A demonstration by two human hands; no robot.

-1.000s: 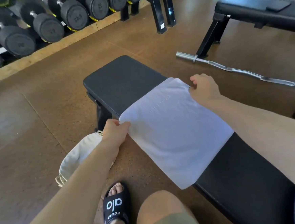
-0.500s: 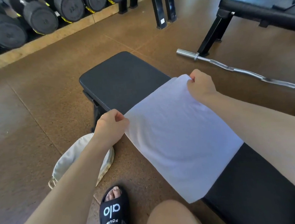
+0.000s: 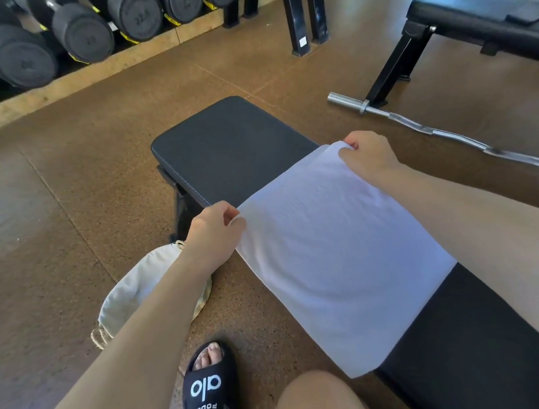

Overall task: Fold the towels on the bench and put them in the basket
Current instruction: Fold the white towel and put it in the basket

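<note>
so the black bench [image 3: 225, 149] is the anchor here, it runs from the middle of the view down to the bottom right. Draped across it is one white towel [image 3: 337, 257], covering the middle of the pad with its near edge hanging off the side closest to the person's knee. What's changed: a second ago the towel's far edge was lying flat on the pad with both hands just coming down on its corners, and now that edge is lifted clear of the bench and curling back toward the person. So I'd say the first fold has properly started, the far half looks about to come over the near half

The cream basket [image 3: 133, 295] (soft fabric thing with a woven rim) sits on the floor just beside the bench's near side, under the left forearm, and nothing's in it that I can see. So stowing is a way off

Left hand [image 3: 212, 238] is pinching the towel's far corner on the basket side of the bench, fingers curled around the cloth. Right hand [image 3: 367, 154] is doing the same at the far corner on the opposite side, gripping a little bunch of fabric. Both corners look about level, which should keep the fold square

Only one towel visible on the bench from here
</note>
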